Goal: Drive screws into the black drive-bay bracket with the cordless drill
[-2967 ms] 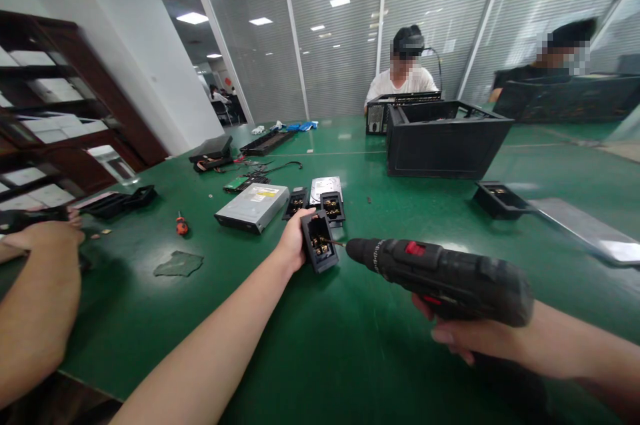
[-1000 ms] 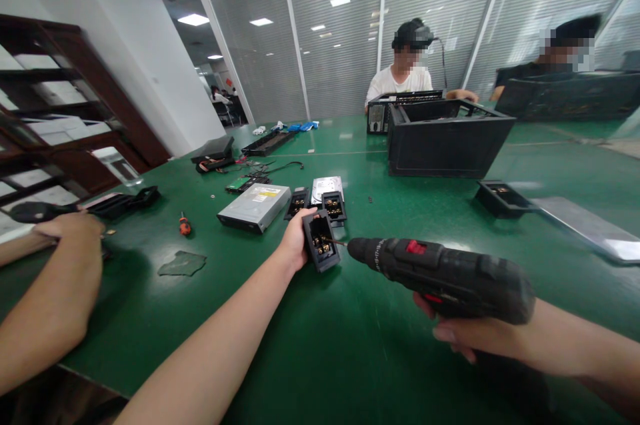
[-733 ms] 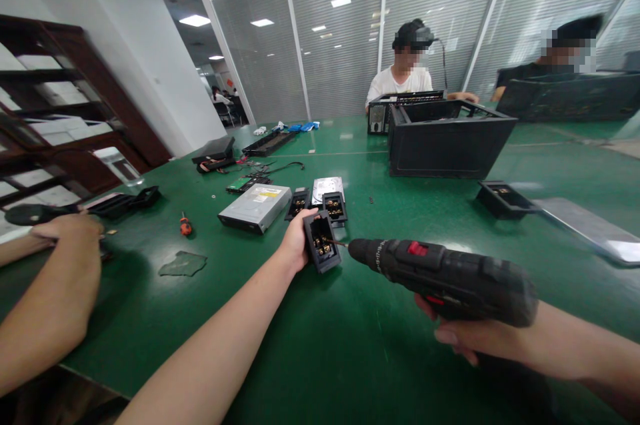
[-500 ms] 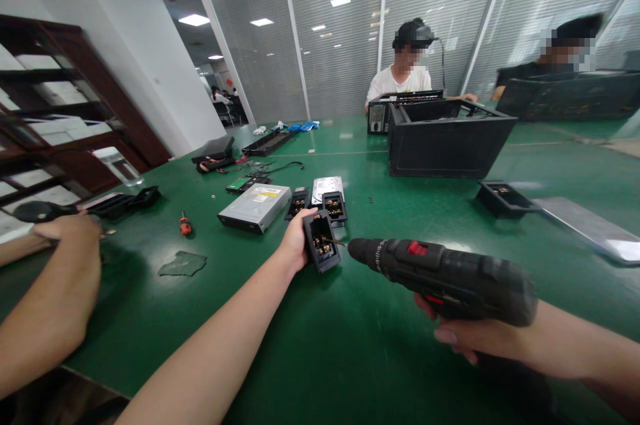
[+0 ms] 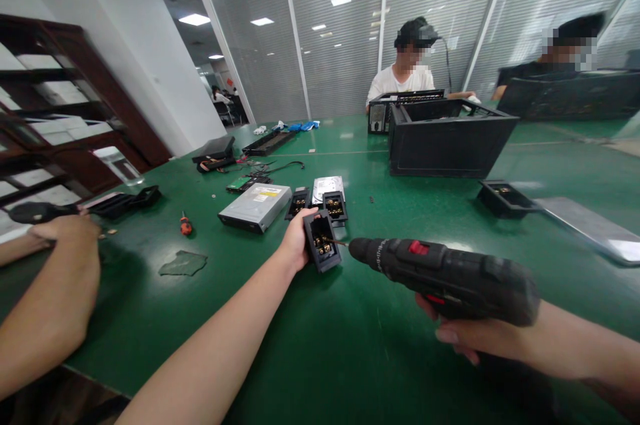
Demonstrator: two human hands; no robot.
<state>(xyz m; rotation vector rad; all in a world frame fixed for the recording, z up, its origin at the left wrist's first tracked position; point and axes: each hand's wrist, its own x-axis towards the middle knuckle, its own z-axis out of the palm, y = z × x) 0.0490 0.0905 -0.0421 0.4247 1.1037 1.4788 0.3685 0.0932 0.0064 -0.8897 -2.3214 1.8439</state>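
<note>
My left hand [image 5: 296,241] is closed on the side of a small black plastic box [image 5: 327,261], holding it tilted above the green table. Brass-coloured metal parts show inside its open face. In my right hand [image 5: 480,335] is a black cordless drill [image 5: 445,275] with red switches, pointing left. Its thin bit reaches into the box among the brass parts; whether the tip touches one I cannot tell. Just behind stand two similar black boxes, one of them the right box [image 5: 334,206], beside a silver hard drive [image 5: 327,188]. A grey optical drive [image 5: 255,207] lies to their left.
An orange screwdriver [image 5: 185,223] and a dark flat scrap [image 5: 183,263] lie at left, near a co-worker's arm [image 5: 65,278]. A large black computer case [image 5: 445,145] stands at the back. Another black box [image 5: 505,198] and a silver panel [image 5: 590,228] sit at right.
The drill and the box stay almost in place, with only a very slight shift. Across the table, a person's white-covered hand now shows behind the case.
</note>
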